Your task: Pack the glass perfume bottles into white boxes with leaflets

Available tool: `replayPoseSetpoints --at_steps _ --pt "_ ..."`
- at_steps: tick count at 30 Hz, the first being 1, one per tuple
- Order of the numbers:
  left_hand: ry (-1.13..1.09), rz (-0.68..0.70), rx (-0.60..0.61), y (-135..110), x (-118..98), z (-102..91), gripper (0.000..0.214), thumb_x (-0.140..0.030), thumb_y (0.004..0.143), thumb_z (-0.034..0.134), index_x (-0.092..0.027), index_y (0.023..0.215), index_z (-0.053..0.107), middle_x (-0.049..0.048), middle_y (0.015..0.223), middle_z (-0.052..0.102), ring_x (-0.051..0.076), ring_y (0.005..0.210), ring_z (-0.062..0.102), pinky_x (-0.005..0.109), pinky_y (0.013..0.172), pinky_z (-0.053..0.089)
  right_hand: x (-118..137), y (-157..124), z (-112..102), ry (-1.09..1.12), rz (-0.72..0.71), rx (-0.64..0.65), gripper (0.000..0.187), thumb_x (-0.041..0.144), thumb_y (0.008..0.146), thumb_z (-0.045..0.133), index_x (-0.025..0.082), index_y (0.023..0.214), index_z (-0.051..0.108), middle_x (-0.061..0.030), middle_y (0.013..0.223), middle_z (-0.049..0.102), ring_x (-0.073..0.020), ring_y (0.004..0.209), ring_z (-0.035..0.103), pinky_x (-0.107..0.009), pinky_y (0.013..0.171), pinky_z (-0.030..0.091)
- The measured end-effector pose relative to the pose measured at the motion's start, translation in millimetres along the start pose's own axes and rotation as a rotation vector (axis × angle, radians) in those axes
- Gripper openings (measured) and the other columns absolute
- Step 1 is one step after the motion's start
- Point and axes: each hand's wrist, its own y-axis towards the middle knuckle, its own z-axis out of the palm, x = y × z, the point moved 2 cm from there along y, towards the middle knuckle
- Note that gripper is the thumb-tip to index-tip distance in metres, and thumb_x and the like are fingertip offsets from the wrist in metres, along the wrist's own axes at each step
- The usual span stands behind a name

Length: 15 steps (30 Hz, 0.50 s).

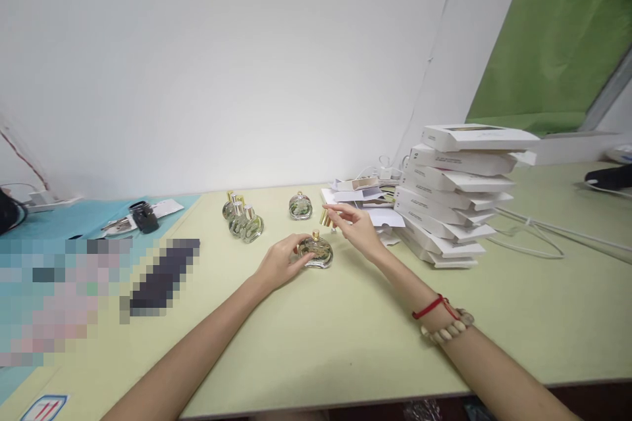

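Note:
My left hand (285, 259) grips a round, flat glass perfume bottle (318, 252) by its left side. The bottle stands upright on the table, its gold sprayer neck bare on top. Just above and to the right, my right hand (353, 227) pinches a gold bottle cap (324, 216) between thumb and fingers, apart from the neck. Behind these stands another perfume bottle (300, 206), whose top I cannot make out clearly. Several more perfume bottles (252, 226) with shiny caps are grouped to the left.
A tall stack of white boxes (447, 200) rises on the right, with loose opened cartons (363, 194) beside it. White cables (538, 247) lie farther right. At the left are a black jar (143, 217) and a blue cloth (93, 217). A white wall closes off the back.

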Motion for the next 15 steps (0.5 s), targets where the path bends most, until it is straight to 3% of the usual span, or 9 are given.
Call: replayPoseSetpoints --at_steps 4,6,9,15 --pt "-0.005 0.006 0.009 0 0 0.2 0.035 -0.039 0.083 0.044 -0.022 0.113 0.047 0.0033 0.102 0.060 0.014 0.081 0.055 0.025 0.070 0.045 17 -3 6 0.140 -0.036 0.109 0.031 0.045 0.075 0.056 0.024 0.094 0.067 -0.0048 0.094 0.065 -0.0186 0.086 0.057 -0.027 0.064 0.045" --pt "-0.008 0.013 0.012 0 0 0.0 0.036 -0.040 0.083 0.044 -0.022 0.114 0.046 0.0033 0.103 0.060 0.013 0.080 0.055 0.025 0.070 0.045 19 -5 7 0.123 -0.050 0.169 0.027 0.044 0.072 0.059 0.025 0.088 0.069 -0.0049 0.098 0.065 -0.0197 0.089 0.056 -0.025 0.056 0.043" --pt "-0.013 0.023 0.017 0 0 -0.4 0.037 -0.040 0.084 0.043 -0.022 0.115 0.045 0.0033 0.104 0.059 0.013 0.080 0.054 0.025 0.070 0.044 17 -6 9 0.085 -0.037 0.235 0.025 0.043 0.068 0.063 0.024 0.083 0.070 -0.0054 0.095 0.066 -0.0181 0.080 0.057 -0.022 0.043 0.035" --pt "-0.005 0.032 0.026 0 0 -0.9 0.036 -0.040 0.084 0.043 -0.022 0.116 0.045 0.0031 0.103 0.059 0.013 0.079 0.054 0.026 0.071 0.044 8 -7 13 0.087 -0.011 0.236 0.026 0.041 0.067 0.064 0.020 0.082 0.070 -0.0052 0.078 0.066 -0.0154 0.071 0.054 -0.020 0.042 0.033"
